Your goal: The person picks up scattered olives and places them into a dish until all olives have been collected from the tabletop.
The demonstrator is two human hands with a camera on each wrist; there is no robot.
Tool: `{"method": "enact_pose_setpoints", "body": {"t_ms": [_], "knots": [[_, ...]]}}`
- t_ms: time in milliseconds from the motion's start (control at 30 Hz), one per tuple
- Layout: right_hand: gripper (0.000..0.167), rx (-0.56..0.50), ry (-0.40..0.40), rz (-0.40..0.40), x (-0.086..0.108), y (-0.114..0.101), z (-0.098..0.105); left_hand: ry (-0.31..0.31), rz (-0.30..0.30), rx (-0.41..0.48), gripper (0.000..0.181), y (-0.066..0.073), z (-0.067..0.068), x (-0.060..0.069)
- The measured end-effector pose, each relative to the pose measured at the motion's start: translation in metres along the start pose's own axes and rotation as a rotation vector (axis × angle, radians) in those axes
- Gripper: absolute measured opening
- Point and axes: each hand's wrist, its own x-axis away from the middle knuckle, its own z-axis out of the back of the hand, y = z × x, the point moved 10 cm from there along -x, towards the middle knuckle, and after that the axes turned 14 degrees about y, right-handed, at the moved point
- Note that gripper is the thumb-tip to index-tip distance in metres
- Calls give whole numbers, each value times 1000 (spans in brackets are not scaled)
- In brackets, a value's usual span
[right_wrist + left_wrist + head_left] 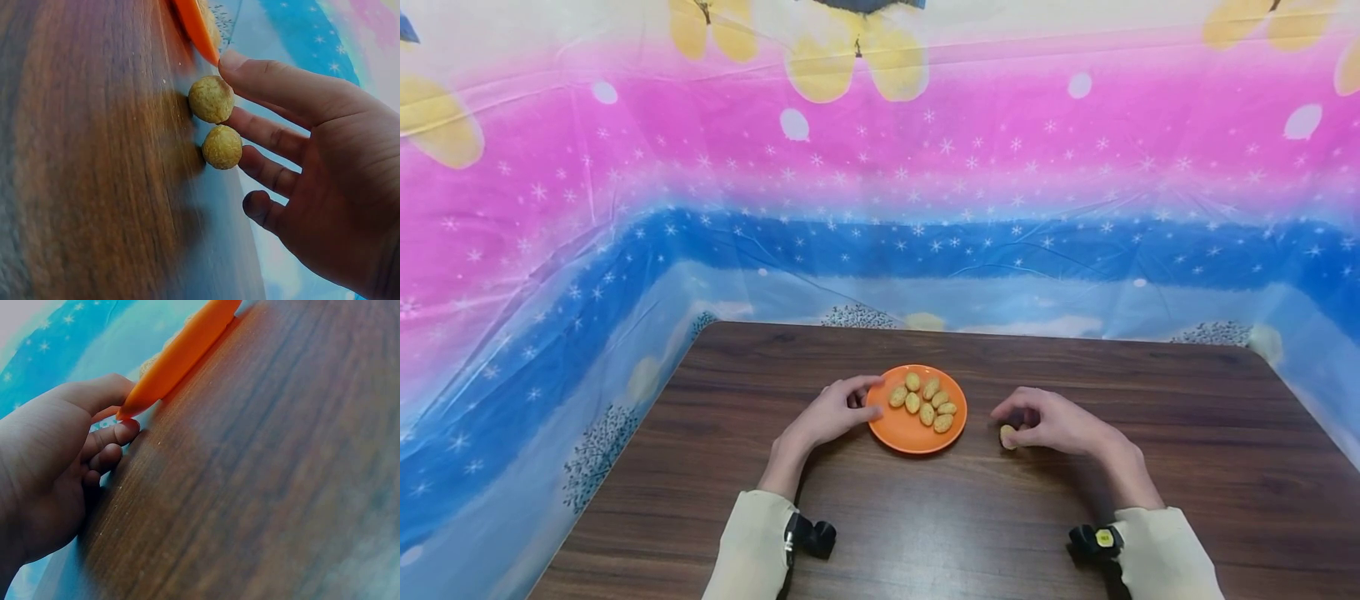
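An orange plate (pixel 898 437) lies on the table with several walnuts (pixel 927 414) on it. At its left rim my left hand (pixel 835 410) pinches the edge, with the thumb on the near side; the left wrist view shows this hand (pixel 56 444) with the plate (pixel 181 356) seen edge-on. To the right of the plate, my right hand (pixel 1056 422) is bent around two loose walnuts. One walnut (pixel 1007 436) shows by the thumb in the head view. Both walnuts, the upper (pixel 211 99) and lower (pixel 222 147), stand on the table close to the fingers (pixel 275 140).
The brown wooden table (pixel 925 525) reaches forward to a patterned cloth (pixel 880 242) with pink and blue bands that hangs behind and at both sides. Black wrist cameras (pixel 818 537) sit on both forearms.
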Motion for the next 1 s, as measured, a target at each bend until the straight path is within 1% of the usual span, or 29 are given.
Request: {"method": "enact_pose_setpoints", "body": {"t_ms": [200,367,467,600,867,1000], "knots": [[36,16,-22,-7,2,4,-1,-3,9,-4,52,-1,0,0],[32,16,-50,-29,3,7,-4,-6,9,-6,53,-1,0,1],[29,19,-53,-45,4,8,-4,-8,12,-8,53,-1,0,0],[30,24,-42,-57,3,8,-3,-8,17,-9,52,-2,0,0],[31,20,1,-39,-3,1,-2,-1,4,-17,52,-2,-1,-1],[33,30,15,-28,-6,-3,-3,3,8,-16,52,-4,-1,-1]]}}
